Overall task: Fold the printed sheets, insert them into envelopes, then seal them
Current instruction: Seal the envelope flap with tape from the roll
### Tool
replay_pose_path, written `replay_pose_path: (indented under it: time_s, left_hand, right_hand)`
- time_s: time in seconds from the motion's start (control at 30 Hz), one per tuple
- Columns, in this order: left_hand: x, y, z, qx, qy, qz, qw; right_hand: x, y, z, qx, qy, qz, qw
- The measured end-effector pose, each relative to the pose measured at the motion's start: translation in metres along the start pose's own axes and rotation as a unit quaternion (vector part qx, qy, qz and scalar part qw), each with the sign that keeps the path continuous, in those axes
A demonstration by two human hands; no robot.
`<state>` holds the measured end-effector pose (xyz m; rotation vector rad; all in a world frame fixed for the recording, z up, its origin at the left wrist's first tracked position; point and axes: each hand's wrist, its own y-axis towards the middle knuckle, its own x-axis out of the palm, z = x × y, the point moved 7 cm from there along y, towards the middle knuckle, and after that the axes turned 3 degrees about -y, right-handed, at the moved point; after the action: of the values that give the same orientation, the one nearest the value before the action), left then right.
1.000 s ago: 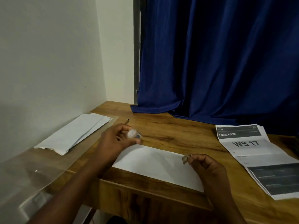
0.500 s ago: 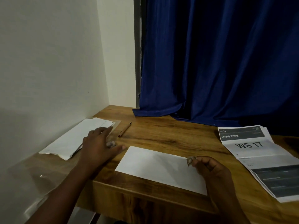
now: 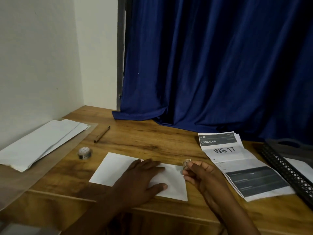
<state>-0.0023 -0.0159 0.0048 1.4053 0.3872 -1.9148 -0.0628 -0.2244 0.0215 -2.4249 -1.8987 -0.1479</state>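
A white envelope (image 3: 111,168) lies flat near the front edge of the wooden desk (image 3: 149,139). My left hand (image 3: 142,180) rests palm down on its middle, fingers spread. My right hand (image 3: 201,175) hovers at the envelope's right end and pinches a small piece of tape or sticker (image 3: 186,162) between thumb and fingers. A small roll of tape (image 3: 84,152) stands on the desk left of the envelope. Printed sheets (image 3: 237,163), the top one creased and reading "WS 17", lie to the right.
A stack of white envelopes (image 3: 42,143) lies at the left on a clear plastic sleeve (image 3: 20,180). A brown pen (image 3: 102,134) lies behind the tape roll. A black mesh tray (image 3: 288,168) sits at the right edge. A blue curtain (image 3: 211,65) hangs behind.
My left hand set the tape roll down on the desk at the left, then moved right onto the envelope. My right hand keeps pinching the small piece.
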Motion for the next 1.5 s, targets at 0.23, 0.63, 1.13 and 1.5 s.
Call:
replay_pose_path:
  time_s: [0.23, 0.63, 1.13, 1.5]
  left_hand:
    - [0.000, -0.002, 0.002, 0.015, 0.023, 0.002, 1.000]
    - [-0.003, -0.002, 0.009, 0.025, 0.006, -0.002, 1.000]
    - [0.002, 0.000, 0.009, 0.047, 0.060, -0.032, 0.997]
    - [0.004, 0.001, 0.008, 0.040, 0.059, -0.029, 0.997]
  right_hand:
    - [0.011, 0.037, -0.039, -0.041, -0.397, -0.098, 0.912]
    - [0.053, 0.073, -0.034, -0.045, -0.554, -0.200, 0.807]
    - [0.049, 0.077, -0.020, -0.052, -0.565, -0.178, 0.804]
    - [0.026, 0.080, -0.003, -0.114, -0.536, -0.085, 0.832]
